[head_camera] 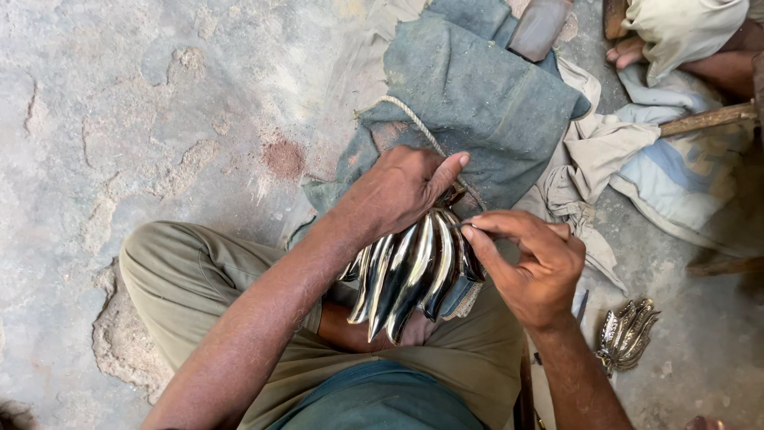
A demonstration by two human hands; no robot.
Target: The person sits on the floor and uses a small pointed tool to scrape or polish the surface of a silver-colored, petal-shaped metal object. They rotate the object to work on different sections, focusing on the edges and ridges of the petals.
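Cracked, pitted concrete floor [159, 103] across whole left half of view. Dark blue-grey cloth [485, 95] spread on floor at top centre, pale rags [593, 159] beside it to the right. Olive trousers [191, 279] of seated person, knee bent, low left. Left hand [398, 191] over top end of shiny metal piece [410, 275], fingers curled closed around its upper edge, thumb stretched toward the cloth. Metal piece: polished, silver-coloured, made of several long curved leaf-like lobes fanning downward; resting on lap, between both hands, just in front of the cloth. Right hand [537, 267] at right edge of the piece, thumb and forefinger pinched together against the outermost lobe; whether anything small sits in the pinch cannot be told. Second, similar metal piece [626, 334] lying on floor, low right, well apart from the hands. Wooden handle [708, 119] at far right over rags. Another person's bare foot [625, 52] at top right corner.
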